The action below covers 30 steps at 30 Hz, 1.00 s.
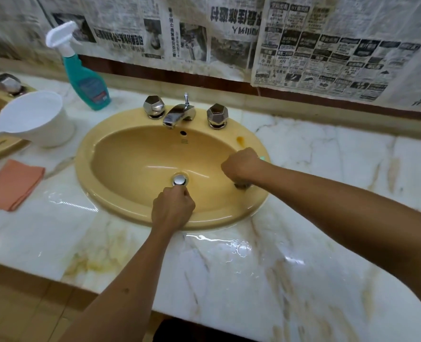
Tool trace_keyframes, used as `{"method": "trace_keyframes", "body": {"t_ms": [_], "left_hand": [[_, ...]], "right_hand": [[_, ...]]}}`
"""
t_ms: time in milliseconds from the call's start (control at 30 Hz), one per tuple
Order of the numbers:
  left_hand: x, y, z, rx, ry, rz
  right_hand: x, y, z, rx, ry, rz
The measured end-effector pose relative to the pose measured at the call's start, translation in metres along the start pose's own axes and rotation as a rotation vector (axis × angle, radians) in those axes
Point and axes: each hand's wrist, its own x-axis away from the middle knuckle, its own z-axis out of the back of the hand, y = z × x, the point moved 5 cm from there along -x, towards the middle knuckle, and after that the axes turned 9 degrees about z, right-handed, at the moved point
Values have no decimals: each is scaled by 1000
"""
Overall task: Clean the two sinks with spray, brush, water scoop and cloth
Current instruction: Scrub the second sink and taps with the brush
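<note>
Two hands are working inside the yellow sink (98, 154) on the marble counter (303, 255).

The left hand (173, 209) is reaching to the chrome drain plug (179, 180), its fingers curled together just beside the plug; whether they are touching it cannot be told. The right hand (241, 165) is making a fist at the right wall of the basin and is gripping a brush (241, 185), of which only a dark end below the fist and a small green tip behind it are showing. The spray bottle (86, 80) is standing upright behind the sink on the left. The white water scoop (34, 119) is standing between the two sinks, and the orange cloth (12, 185) is lying folded in front of it. Newspaper (327, 53) is covering the wall.
</note>
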Motion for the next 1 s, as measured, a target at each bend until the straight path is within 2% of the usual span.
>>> {"method": "trace_keyframes", "body": {"t_ms": [33,100,200,267,300,400,467,567,633,700,767,800,1000], "left_hand": [[0,0,0,7,4,5],[-2,-1,-1,26,9,15],[-1,-2,2,68,18,22],[0,-4,4,122,13,22],[-1,-5,5,157,-4,29],[-13,-12,7,360,-150,53],[-24,-16,11,399,-251,-3],[-39,-31,18,200,-259,-105],[-44,-46,19,88,-249,-119],[-42,-55,18,-30,-220,-155],[-37,-56,20,-82,-160,-196],[-35,-56,22,-75,-137,-211],[-36,-53,23,-50,-141,-251]], "right_hand": [[-4,2,-4,33,-8,-29],[-16,-12,-9,-11,-43,26],[-33,-31,-12,-372,-216,94],[-30,-18,-10,-455,-291,52],[-27,-9,-10,-410,-277,14],[-18,-7,-11,-128,-72,-87],[-25,-33,-14,-139,-41,-46],[-35,-57,-8,-665,-176,32],[-29,-49,3,-855,-296,27],[-20,-32,2,-677,-315,-34],[-14,-26,1,-385,-236,-133],[-17,-32,-4,-332,-199,-157],[-14,-79,35,-598,-52,-21]]}}
